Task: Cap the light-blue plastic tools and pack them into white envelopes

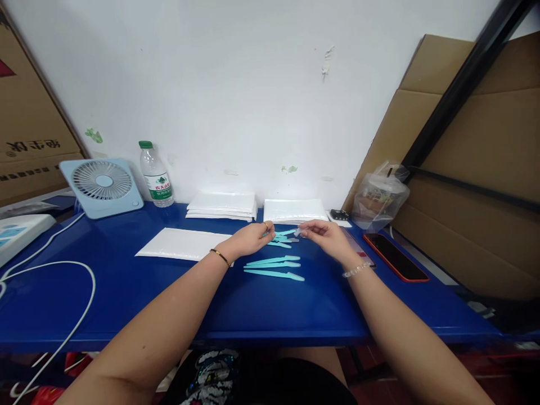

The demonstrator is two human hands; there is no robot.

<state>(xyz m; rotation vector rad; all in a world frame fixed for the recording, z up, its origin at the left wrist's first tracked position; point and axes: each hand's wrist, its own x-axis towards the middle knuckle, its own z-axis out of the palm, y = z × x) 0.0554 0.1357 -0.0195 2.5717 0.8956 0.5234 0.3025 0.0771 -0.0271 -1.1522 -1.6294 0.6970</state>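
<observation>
My left hand (250, 238) is closed around the handle ends of a few teal plastic razors (282, 238), held just above the blue table (126, 292). My right hand (325, 234) pinches a small clear cap (297, 231) at the tip of one of those razors. Three more teal razors (274, 268) lie side by side on the table just in front of both hands. A flat white padded mailer (181, 244) lies to the left of my left wrist.
Two stacks of white mailers (222, 205) (294, 210) sit at the wall. A water bottle (156, 175) and small blue fan (102, 186) stand at back left. A red-cased phone (395, 256) and plastic bag (379, 197) are on the right. White cables (63, 281) cross the left.
</observation>
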